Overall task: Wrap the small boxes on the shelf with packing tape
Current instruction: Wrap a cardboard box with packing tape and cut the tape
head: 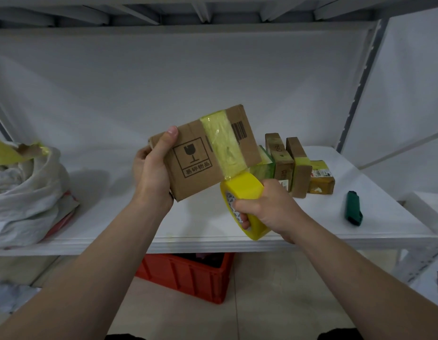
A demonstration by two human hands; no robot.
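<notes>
My left hand (152, 171) grips the left end of a small cardboard box (188, 173), held tilted above the white shelf (208, 231). A fragile mark is printed on its face. A strip of yellow tape (224, 146) crosses the box and runs down to the yellow tape roll (242, 190). My right hand (267, 207) holds that roll just below the box's lower right corner, with fingers through its core. Behind my right hand several small taped boxes (299, 165) stand on the shelf, partly hidden by the held box.
A green utility knife (353, 208) lies on the shelf at the right. A white bag (26, 190) stuffed with wrapping fills the shelf's left end. A red crate (188, 276) sits on the floor below the shelf edge. Metal uprights (360, 79) frame the right side.
</notes>
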